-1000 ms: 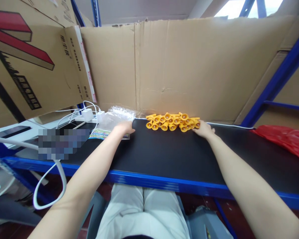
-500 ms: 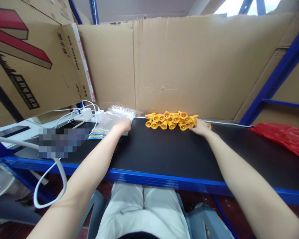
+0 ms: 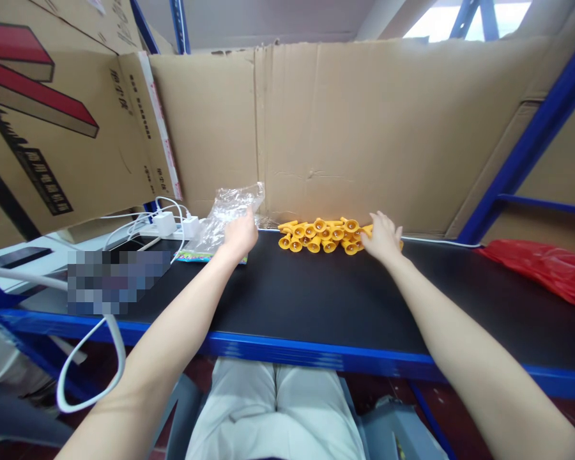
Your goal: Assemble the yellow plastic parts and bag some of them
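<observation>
A pile of small yellow plastic horns (image 3: 329, 234), many with their flared ends facing me, lies at the back of the black tabletop. At the pile's right end is my right hand (image 3: 384, 239), fingers apart, thumb beside the nearest horns; what its palm touches is partly hidden. To the left, my left hand (image 3: 242, 235) is closed on the edge of a clear plastic bag (image 3: 215, 220), which is crinkled and partly lifted. Under the bag, a colourful printed strip (image 3: 194, 257) shows along the table.
A power strip with white chargers (image 3: 165, 223) and cables stands left, near a blurred-out item (image 3: 119, 278). Red plastic (image 3: 541, 268) lies at the far right. A cardboard wall (image 3: 364, 134) closes off the back; a blue rail (image 3: 316, 351) runs along the front edge.
My left hand has risen slightly, raising the plastic bag's edge with it. The fingers of my right hand have lifted and spread at the right end of the horn pile.
</observation>
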A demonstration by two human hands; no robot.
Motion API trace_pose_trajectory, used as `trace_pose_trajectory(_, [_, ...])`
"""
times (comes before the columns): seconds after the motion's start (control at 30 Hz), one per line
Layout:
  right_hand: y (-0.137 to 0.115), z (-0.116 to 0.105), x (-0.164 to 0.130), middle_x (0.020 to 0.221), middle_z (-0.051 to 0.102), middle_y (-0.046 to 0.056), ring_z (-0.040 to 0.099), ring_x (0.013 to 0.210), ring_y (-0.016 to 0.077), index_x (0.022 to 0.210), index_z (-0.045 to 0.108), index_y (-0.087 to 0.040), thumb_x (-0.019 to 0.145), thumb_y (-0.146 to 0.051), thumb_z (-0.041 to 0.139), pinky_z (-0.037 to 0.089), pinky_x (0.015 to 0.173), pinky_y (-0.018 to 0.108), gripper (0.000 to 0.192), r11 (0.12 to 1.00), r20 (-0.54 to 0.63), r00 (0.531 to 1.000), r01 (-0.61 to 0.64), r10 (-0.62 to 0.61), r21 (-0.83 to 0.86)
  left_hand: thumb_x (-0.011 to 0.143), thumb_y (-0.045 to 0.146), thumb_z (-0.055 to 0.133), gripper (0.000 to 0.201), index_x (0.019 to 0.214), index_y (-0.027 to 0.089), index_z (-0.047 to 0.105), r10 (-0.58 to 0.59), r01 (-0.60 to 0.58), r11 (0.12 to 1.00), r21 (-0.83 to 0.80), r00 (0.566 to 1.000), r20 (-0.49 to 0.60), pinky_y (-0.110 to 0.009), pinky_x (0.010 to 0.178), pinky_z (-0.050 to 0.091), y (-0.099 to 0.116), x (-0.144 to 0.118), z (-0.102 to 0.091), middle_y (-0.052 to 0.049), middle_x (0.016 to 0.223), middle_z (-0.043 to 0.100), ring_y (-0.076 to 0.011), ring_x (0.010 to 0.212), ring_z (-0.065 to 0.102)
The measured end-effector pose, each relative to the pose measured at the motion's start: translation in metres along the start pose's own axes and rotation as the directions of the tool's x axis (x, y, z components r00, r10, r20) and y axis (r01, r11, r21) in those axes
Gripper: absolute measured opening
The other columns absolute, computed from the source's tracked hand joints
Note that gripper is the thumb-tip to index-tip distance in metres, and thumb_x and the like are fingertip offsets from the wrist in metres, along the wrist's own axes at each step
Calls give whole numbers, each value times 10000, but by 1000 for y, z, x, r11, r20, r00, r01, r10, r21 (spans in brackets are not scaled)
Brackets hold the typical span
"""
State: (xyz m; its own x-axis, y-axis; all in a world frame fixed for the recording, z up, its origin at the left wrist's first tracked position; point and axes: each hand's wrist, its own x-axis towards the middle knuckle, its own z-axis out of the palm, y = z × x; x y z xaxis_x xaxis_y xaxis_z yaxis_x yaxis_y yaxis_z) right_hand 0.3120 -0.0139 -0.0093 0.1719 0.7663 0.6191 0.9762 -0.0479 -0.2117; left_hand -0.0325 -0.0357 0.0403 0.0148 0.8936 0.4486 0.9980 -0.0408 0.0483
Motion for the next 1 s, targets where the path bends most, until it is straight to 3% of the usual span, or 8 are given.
trace_pose_trajectory(0.1, [-22,-7,-3,1430,332,162,279,1315,305,1343,358,-138,820,-269,407,174,1039,598,541,988,-130,982,146,-138,51,823,126,364,557,1373,136,277,49,-50,999,-14,999,-17,-374,776,472,2,-1,2,-167,987,652,-289,943,627])
trace_pose_trajectory(0.23, [-52,-14,-10,1404,383,145,321,1299,285,1340,372,-165,828,-217,384,174,1051,574,515,929,-221,911,367,-348,48,782,67,396,573,1345,158,339,117,-117,993,-30,993,6,-367,791,468,2,-1,10,-163,1030,644,-282,969,618])
trace_pose_trajectory(0.4, [-80,-10,-21,1380,428,128,360,1283,260,1279,442,-164,836,-171,368,153,1066,555,450,840,-159,829,542,-536,-6,749,28,426,541,1267,186,442,161,-162,985,-63,987,-18,-345,793,473,-1,3,17,-128,1042,654,-255,979,617])
trace_pose_trajectory(0.53, [-81,-4,-24,1387,420,134,371,1274,266,1259,460,-153,826,-173,383,156,1057,568,440,827,-106,821,562,-560,-18,739,16,415,486,1171,206,533,254,-262,959,-110,964,-84,-333,782,475,-3,5,14,-95,1031,669,-240,968,621])
trace_pose_trajectory(0.7, [-58,-12,-13,1382,424,133,368,1270,264,1253,466,-154,844,-216,380,164,1060,552,422,912,-144,904,410,-403,22,723,25,402,436,1058,203,617,512,-525,830,-189,851,-118,-296,767,464,7,-2,9,-73,1004,680,-211,933,624])
trace_pose_trajectory(0.83, [-19,-20,-1,1372,412,167,381,1241,290,1265,456,-129,838,-225,380,279,1002,519,444,995,-150,987,70,-59,65,669,12,413,464,1019,209,647,669,-642,709,-290,743,-11,-259,769,449,20,-9,17,-54,1018,679,-184,935,611])
trace_pose_trajectory(0.9, [5,-20,1,1335,428,197,410,1199,314,1273,449,-108,814,-236,420,332,949,506,477,988,-100,984,-145,149,48,616,0,424,455,939,203,672,717,-655,678,-334,689,103,-242,758,441,23,-10,24,-41,938,694,-176,901,613])
trace_pose_trajectory(1.0, [41,-12,1,1276,468,207,425,1170,335,1256,475,-116,790,-288,477,343,918,510,497,925,-20,925,-379,378,-37,580,20,436,403,856,178,685,733,-619,667,-414,644,219,-230,748,434,24,-9,31,-37,865,699,-166,850,612])
